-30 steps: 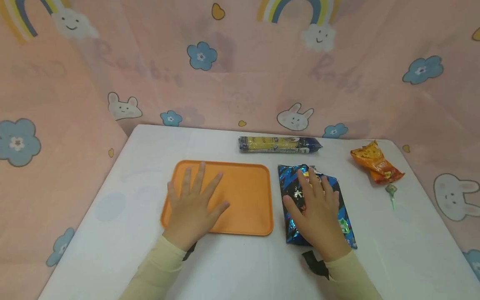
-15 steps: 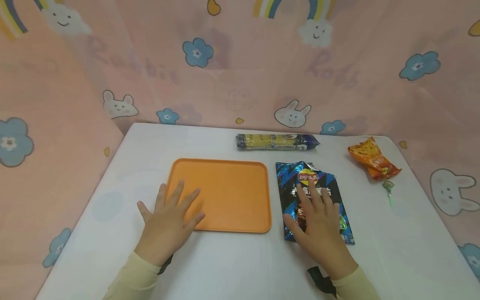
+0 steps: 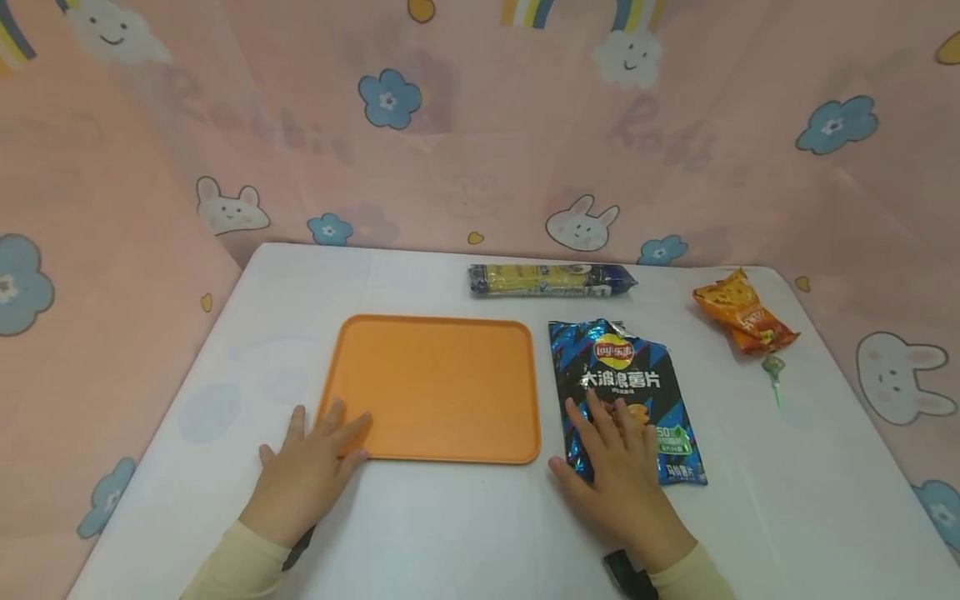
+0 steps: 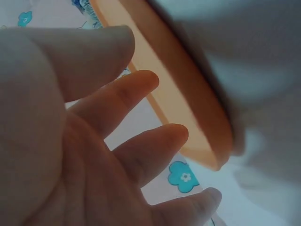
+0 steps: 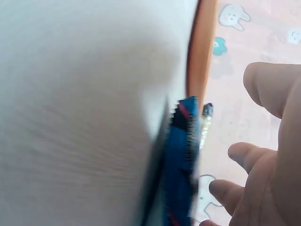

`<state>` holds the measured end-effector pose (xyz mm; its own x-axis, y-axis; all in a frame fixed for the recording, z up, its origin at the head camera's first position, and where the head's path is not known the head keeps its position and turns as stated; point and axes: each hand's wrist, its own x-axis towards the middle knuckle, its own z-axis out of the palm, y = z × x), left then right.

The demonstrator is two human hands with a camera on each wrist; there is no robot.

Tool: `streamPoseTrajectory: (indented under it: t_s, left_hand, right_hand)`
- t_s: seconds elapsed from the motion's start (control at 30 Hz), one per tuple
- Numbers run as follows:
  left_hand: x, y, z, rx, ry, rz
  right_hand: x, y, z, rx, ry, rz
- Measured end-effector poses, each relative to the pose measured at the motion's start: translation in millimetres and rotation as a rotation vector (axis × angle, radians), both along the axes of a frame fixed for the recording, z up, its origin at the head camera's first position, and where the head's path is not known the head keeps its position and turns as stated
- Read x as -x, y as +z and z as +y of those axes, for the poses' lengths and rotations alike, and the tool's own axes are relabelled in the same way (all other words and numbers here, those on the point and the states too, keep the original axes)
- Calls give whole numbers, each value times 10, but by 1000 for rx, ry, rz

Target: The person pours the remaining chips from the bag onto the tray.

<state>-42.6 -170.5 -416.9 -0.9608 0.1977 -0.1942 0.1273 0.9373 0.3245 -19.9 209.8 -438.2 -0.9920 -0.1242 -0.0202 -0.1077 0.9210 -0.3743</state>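
In the head view an orange tray (image 3: pixel 442 383) lies on the white table. My left hand (image 3: pixel 296 479) is spread at its near left corner, fingertips over the rim. The left wrist view shows these fingers apart from each other, with the tray's edge (image 4: pixel 188 99) beyond them and nothing held. To the tray's right lies a blue and black bag of potato chips (image 3: pixel 675 392). My right hand (image 3: pixel 618 487) is spread over the bag's lower left part. In the right wrist view a gap shows between those fingers and the chip bag (image 5: pixel 181 160).
A long yellow and dark-blue wrapped packet (image 3: pixel 551 281) lies along the table's back. At the back right are a crumpled orange snack bag (image 3: pixel 746 312) and a small green lollipop (image 3: pixel 774 371). A pink printed curtain (image 3: pixel 480 167) stands behind the table (image 3: pixel 450 533).
Both hands have drawn back toward me. The left has slid left off most of the tray, and the right has uncovered the top of the chip bag. The objects stay put.
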Motion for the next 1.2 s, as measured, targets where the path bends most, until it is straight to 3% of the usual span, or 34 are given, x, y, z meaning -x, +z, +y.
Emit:
streamPoseTrajectory:
  t_s: [0.2,0.5,0.67,0.97,1.2]
  left_hand:
    - [28,-36,0,-6,-18,-67]
    - [92,-64,-46,-51,-73,-54]
    - [141,-46,-37,-52,-82,-64]
    - [227,-3,8,-36,-20,-120]
    - [229,-3,4,-52,-8,-129]
  right_hand:
    - [3,-87,-2,1,-30,-64]
    - [23,-162,52,25,-38,-109]
    - [41,-177,52,29,-28,-81]
    - [73,-218,67,8,-33,-20]
    - [115,-270,114,85,-58,70]
